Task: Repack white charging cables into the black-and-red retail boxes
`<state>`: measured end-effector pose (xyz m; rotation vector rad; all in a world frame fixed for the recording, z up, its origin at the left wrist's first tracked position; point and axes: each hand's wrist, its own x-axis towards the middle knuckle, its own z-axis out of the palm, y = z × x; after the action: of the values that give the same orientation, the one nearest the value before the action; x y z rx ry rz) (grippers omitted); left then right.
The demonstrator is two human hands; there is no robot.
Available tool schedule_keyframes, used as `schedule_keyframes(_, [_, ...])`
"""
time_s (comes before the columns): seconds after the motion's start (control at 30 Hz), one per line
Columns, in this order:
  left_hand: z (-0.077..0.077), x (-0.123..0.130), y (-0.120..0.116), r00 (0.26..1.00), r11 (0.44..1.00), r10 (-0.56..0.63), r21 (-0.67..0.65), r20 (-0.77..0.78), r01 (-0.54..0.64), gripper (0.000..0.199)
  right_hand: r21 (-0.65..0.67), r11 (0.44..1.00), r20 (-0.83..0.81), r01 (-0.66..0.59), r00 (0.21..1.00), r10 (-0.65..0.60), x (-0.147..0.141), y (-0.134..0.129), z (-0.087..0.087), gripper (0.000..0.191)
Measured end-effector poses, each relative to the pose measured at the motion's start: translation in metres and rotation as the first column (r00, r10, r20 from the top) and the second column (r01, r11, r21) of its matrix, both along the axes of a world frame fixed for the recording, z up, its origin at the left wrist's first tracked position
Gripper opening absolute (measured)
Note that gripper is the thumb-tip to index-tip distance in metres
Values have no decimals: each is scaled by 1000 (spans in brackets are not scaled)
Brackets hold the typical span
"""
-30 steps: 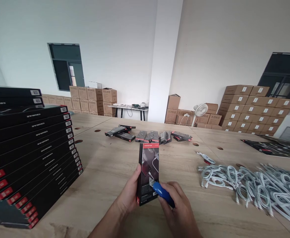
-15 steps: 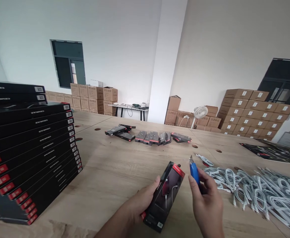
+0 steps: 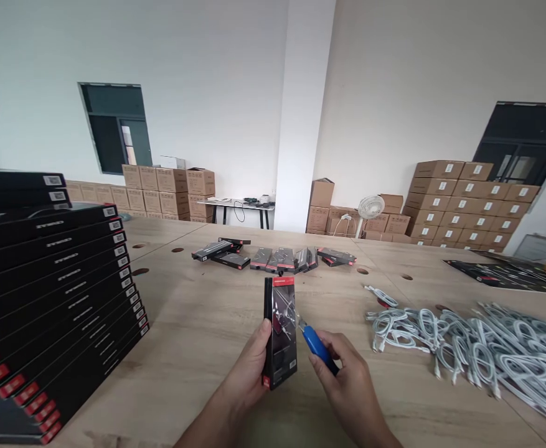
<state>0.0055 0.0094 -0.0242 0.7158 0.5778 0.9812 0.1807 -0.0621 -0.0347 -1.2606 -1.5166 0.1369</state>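
In the frame's lower centre, your left grip point(image 3: 250, 359) pinches the black box point(image 3: 283, 339); your right grip point(image 3: 346, 371) wraps the blue cutter point(image 3: 318, 348) — if pressed too hard, its blade point(image 3: 301, 323) could scratch the box.

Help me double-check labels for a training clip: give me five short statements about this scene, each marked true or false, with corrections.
1. The left hand holds a black-and-red box. True.
2. The right hand holds a pen. False: it holds a blue-handled cutter.
3. A stack of black boxes stands on the left of the table. True.
4. The right side of the table bears a pile of gloves. False: coiled pale cables lie there.
5. A white fan stands beyond the table. True.
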Motion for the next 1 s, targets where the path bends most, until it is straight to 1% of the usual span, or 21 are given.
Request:
schedule_keyframes(0.07, [-1, -2, 3, 999, 999, 26, 24, 31, -27, 57, -34, 999, -5, -10, 1000, 10, -2, 0, -1, 25])
schedule_keyframes(0.13, [1, -4, 6, 994, 996, 81, 37, 71, -84, 54, -60, 998, -29, 2, 1000, -4, -2, 0, -1, 24])
schedule_keyframes(0.2, [4, -7, 7, 984, 986, 137, 82, 111, -146, 48, -86, 996, -56, 9, 998, -14, -3, 0, -2, 23])
schedule_keyframes(0.23, [6, -8, 7, 982, 980, 144, 120, 125, -159, 45, -98, 995, -69, 6, 998, -13, -3, 0, -1, 23])
schedule_keyframes(0.3, [8, -10, 8, 986, 967, 114, 212, 124, -139, 41, -117, 993, -85, -16, 996, 6, -6, -1, 0, 23])
schedule_keyframes(0.33, [9, -11, 7, 990, 960, 91, 254, 109, -116, 43, -124, 992, -93, -29, 996, 17, -8, -2, 1, 23])
schedule_keyframes(0.4, [9, -12, 7, 996, 944, 63, 319, 62, -80, 54, -129, 990, -103, -51, 994, 37, -13, -3, 2, 23])
schedule_keyframes(0.47, [7, -12, 7, 998, 930, 66, 362, 1, -62, 65, -125, 990, -105, -64, 993, 51, -16, -4, 4, 23])
schedule_keyframes(0.6, [4, -13, 6, 993, 893, 91, 447, -74, -48, 73, -130, 988, -97, -79, 993, 67, -20, -5, 6, 21])
schedule_keyframes(0.83, [5, -13, 3, 973, 851, 132, 526, -188, -14, 76, -157, 980, -136, -121, 986, 101, -24, -5, 2, 15])
schedule_keyframes(0.93, [7, -14, 2, 964, 833, 156, 553, -216, -11, 75, -151, 980, -182, -130, 978, 102, -29, -5, 0, 15])
schedule_keyframes(1.0, [9, -14, 0, 951, 823, 162, 568, -263, 17, 72, -144, 983, -236, -112, 969, 75, -32, -3, 0, 17])
